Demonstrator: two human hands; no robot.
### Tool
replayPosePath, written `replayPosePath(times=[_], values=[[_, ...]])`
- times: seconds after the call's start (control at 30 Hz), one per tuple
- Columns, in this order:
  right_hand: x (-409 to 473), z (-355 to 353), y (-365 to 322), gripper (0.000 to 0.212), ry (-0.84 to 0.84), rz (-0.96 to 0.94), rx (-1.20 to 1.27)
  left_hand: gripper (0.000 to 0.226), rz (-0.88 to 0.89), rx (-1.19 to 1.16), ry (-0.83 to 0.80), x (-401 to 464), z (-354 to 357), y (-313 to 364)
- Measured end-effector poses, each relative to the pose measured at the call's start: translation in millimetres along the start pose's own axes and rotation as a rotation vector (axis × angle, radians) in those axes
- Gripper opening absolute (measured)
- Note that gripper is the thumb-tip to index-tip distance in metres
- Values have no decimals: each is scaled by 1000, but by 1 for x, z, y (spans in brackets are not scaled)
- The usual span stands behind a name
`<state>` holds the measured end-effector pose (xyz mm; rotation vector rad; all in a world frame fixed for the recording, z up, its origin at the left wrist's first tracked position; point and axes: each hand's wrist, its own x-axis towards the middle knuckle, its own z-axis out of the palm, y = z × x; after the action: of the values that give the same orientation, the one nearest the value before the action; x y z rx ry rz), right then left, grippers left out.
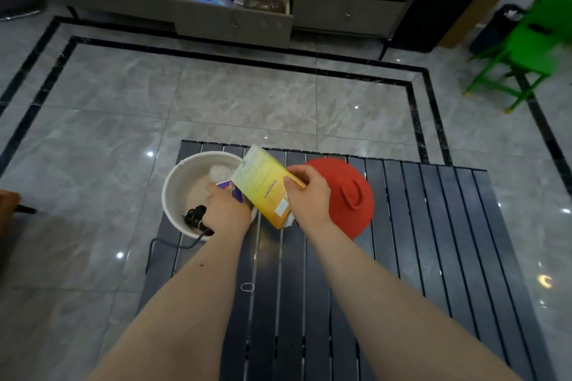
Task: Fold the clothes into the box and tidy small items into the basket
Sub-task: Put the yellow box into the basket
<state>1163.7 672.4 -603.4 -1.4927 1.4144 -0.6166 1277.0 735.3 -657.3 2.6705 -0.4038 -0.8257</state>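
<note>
**Yellow box going to the basket**

The right hand [306,192] gripped a flat yellow cardboard box [266,185], tilted over the rim of the round white basket [173,182] at ten o'clock on the dark slatted table [433,226]. The box looked light and stiff, so holding its edge seemed enough. The left hand [227,210] was inside the basket; I cannot tell its grip. A black coiled cable [195,215] and a small purple card [230,190] filled the space there, and a red round plastic lid [346,195] lay just behind the right hand.

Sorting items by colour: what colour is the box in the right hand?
Yellow, fading to pale green; head view shows the box, right hand.

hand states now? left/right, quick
Left hand: inside the white round basket, fingers hidden; cannot tell.
Right hand: gripping the yellow cardboard box.
</note>
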Motion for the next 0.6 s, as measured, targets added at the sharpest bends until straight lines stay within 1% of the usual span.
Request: replayPosePath(times=[0.1, 0.23, 0.33, 0.4, 0.5, 0.6], values=[[-3, -3, 2, 18, -10, -32, -57, 63, -15, -81, 15, 1, 1, -8], [-9, 0, -8, 16, -72, -177, -253, 52, -27, -130, 56, 1, -8, -18], [-9, 8, -22, 17, -116, -265, -432, 51, -5, -85, 81, 4, -16, -23], [-7, 15, -34, 20, -152, -288, -543, 49, 22, -49, 86, 7, -20, -26], [-6, 29, -51, 22, -184, -299, -667, 41, 109, 34, 71, 11, -23, -29], [-10, 44, -62, 24, -238, -311, -759, 37, 135, 25, 75, 16, -24, -35]])
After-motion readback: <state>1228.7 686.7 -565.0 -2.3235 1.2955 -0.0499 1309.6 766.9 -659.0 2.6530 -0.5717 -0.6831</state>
